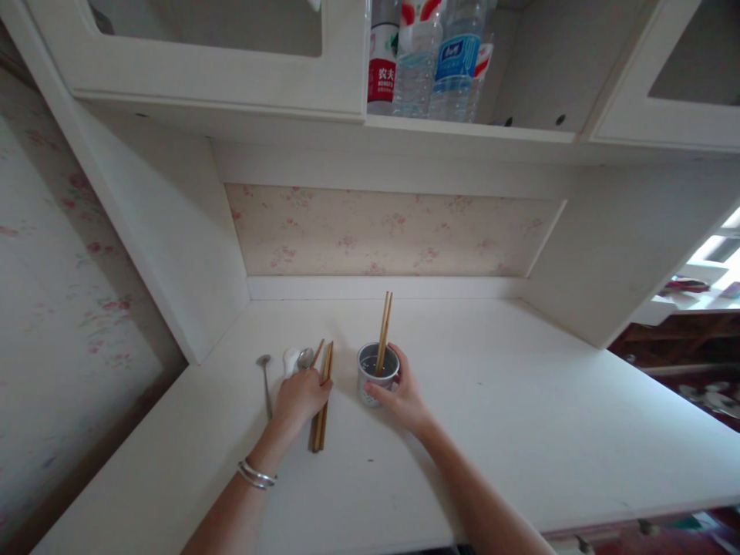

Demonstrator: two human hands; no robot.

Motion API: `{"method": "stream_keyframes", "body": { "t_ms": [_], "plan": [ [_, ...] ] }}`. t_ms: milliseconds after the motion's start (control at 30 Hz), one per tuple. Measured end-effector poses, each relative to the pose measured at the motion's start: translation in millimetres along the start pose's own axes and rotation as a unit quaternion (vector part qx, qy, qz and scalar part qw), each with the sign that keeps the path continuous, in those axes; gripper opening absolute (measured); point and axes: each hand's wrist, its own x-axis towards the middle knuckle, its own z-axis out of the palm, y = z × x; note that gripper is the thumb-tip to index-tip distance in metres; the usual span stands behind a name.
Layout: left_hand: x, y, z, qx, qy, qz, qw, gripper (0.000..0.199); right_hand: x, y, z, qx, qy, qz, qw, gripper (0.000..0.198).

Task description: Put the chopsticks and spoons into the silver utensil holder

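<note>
My right hand (pixel 403 395) is wrapped round the side of a metal cup (pixel 364 379), with the thumb in front. A pair of chopsticks (pixel 385 327) leans upright inside this cup, sticking out well above its rim. To the left, my left hand (pixel 304 393) is closed over some wooden chopsticks (pixel 320 432) at the tabletop, its thumb on them and its other fingers partly hidden. Just beyond that hand lie a metal spoon (pixel 304 358) and a white spoon (pixel 290 359). A long-handled metal spoon (pixel 266 378) rests farther left.
All of this is on a white desk (pixel 486 432) with a low back ledge and side panels. A cabinet (pixel 231 85) overhangs it, and its open compartment holds several plastic bottles (pixel 454 69). Flowered wallpaper (pixel 98 308) covers the wall at left.
</note>
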Motion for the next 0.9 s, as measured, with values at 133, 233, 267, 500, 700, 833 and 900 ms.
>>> {"method": "stream_keyframes", "body": {
  "t_ms": [133, 233, 267, 500, 700, 833, 900],
  "plan": [
    [2, -2, 4, -0.021, 0.006, 0.008, 1.0, 0.031, 1, 3, 0, 0.003, 0.002, -0.004, 1.0, 0.088],
    [3, -4, 6, -0.047, 0.019, 0.013, 0.999, 0.021, 1, 5, 0, -0.003, 0.008, -0.007, 1.0, 0.089],
    [3, -4, 7, -0.058, 0.023, 0.017, 0.998, 0.019, 1, 5, 0, -0.006, 0.009, -0.008, 1.0, 0.089],
    [9, -4, 7, -0.234, 0.099, 0.035, 0.967, 0.02, 1, 2, 0, -0.016, 0.007, -0.004, 1.0, 0.087],
    [13, -7, -19, -0.607, 0.122, 0.041, 0.784, 0.043, -1, -3, 2, -0.002, -0.005, 0.003, 1.0, 0.087],
    [11, 1, -54, -0.77, 0.103, 0.023, 0.629, 0.038, -1, -1, 4, -0.009, -0.003, 0.006, 1.0, 0.088],
    [10, 13, -73, -0.77, 0.101, 0.049, 0.628, 0.036, 0, -1, 4, -0.009, -0.001, 0.007, 1.0, 0.089]
  ]
}}
